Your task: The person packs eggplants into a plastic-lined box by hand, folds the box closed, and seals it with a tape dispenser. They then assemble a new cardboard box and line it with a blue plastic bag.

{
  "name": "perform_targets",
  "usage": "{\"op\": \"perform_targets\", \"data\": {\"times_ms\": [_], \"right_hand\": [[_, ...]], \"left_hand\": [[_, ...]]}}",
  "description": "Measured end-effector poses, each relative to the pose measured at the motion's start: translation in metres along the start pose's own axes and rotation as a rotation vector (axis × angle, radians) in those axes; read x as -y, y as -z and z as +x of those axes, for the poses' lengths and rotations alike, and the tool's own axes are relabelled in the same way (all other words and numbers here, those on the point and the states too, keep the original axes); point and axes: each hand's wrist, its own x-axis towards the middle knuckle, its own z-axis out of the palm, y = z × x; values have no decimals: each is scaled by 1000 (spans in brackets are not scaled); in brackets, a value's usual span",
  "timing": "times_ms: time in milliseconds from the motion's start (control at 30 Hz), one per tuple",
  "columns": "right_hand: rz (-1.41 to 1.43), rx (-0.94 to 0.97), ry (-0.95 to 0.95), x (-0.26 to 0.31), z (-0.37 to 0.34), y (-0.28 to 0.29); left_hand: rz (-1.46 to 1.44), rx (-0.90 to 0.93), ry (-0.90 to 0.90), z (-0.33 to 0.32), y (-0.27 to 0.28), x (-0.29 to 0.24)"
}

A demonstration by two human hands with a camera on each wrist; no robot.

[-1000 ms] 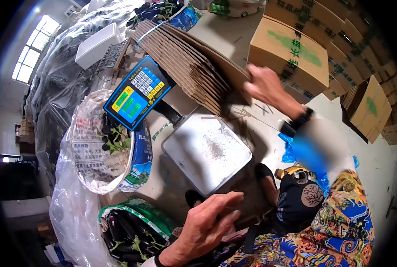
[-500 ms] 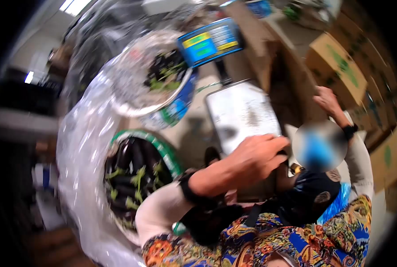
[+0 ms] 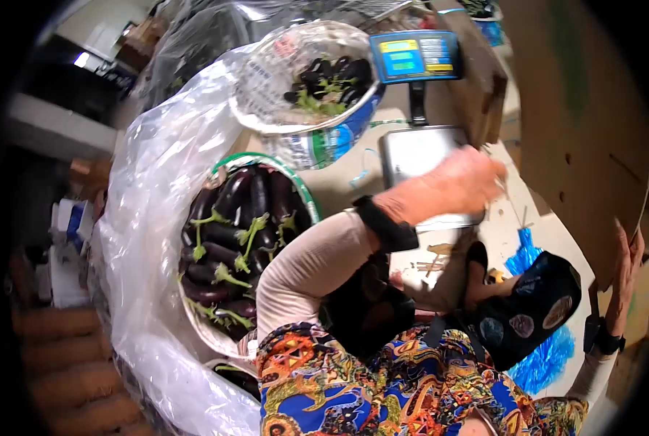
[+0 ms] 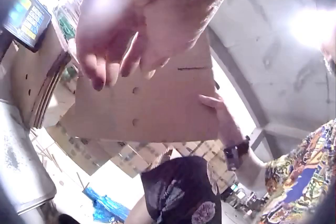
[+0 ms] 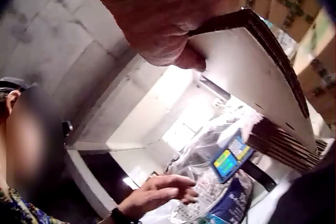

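A flattened cardboard box (image 3: 586,123) stands up on the right side of the head view. My right hand (image 3: 622,272) grips it by the edge, thumb on its near face (image 5: 236,69) in the right wrist view. The left wrist view shows the same cardboard (image 4: 147,108) as a broad brown sheet with small holes. My left hand (image 3: 448,187) hovers over the platform scale (image 3: 419,145) with fingers loosely bent and nothing in them. In the left wrist view the left hand (image 4: 142,19) overlaps the cardboard's upper part.
Behind the scale's display (image 3: 417,57) leans a stack of flattened cardboard (image 3: 477,87). Left of it stands a lined basket (image 3: 266,80) with some eggplants; nearer is a fuller basket of eggplants (image 3: 230,232). Clear plastic sheeting (image 3: 146,240) hangs alongside. Blue plastic strips (image 3: 546,356) lie on the floor.
My right hand has pulled the cardboard away from the stack, to the right and closer. The left hand has risen from near my lap to over the scale. The head view has turned left.
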Motion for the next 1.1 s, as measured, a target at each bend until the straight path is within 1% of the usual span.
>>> {"op": "perform_targets", "data": {"times_ms": [33,67,100,133,167,200,233,267,300,333,367,400,433,533,567,600,667,700,733,800,833,933,967,1000,1067,1100], "right_hand": [[-34,24,106,2,-9,16],[220,34,105,45,-7,31],[429,5,-107,65,-8,32],[650,-71,-312,86,-8,32],[680,69,-315,104,-5,35],[702,210,-317,122,-2,38],[681,101,-131,123,-11,17],[635,133,40,130,-6,5],[630,116,104,137,-3,-12],[496,96,172,150,9,-18],[524,327,37,169,27,-13],[549,256,97,171,32,-31],[533,310,112,167,36,-45],[448,431,136,159,40,-80],[410,298,189,170,36,-79],[393,355,197,166,37,-93],[467,481,175,173,42,-98],[457,591,130,174,46,-100],[519,586,117,179,50,-103],[635,571,93,184,59,-104],[619,680,23,184,63,-103],[759,709,-48,175,66,-102],[804,729,-121,171,67,-102],[857,840,-200,170,76,-90],[853,748,-153,163,79,-91],[803,733,-162,163,84,-87]], "left_hand": [[51,-42,78,8,7,2],[51,-348,-43,11,0,21],[56,-473,-33,3,24,11],[474,-666,-265,14,22,53],[-49,-623,19,5,38,39],[-581,-720,291,-5,54,25],[-591,-747,322,-7,60,40],[-683,-806,273,-10,60,46],[-738,-795,295,-13,62,48],[-792,-784,320,-13,63,50],[-790,-762,335,-10,62,52],[-785,-743,353,-6,61,56],[-780,-724,372,-4,60,61],[-627,-803,459,11,53,93],[-605,-773,485,14,54,101],[-578,-770,512,21,55,114],[-544,-746,590,28,52,128],[-588,-715,620,31,50,131],[-663,-702,626,31,49,133],[-819,-677,631,31,53,119],[-849,-675,571,31,50,124],[-850,-678,459,31,50,140],[-835,-705,449,31,46,146],[-839,-714,423,30,44,152],[-848,-736,367,26,42,160],[-925,-773,260,25,41,161]]}}
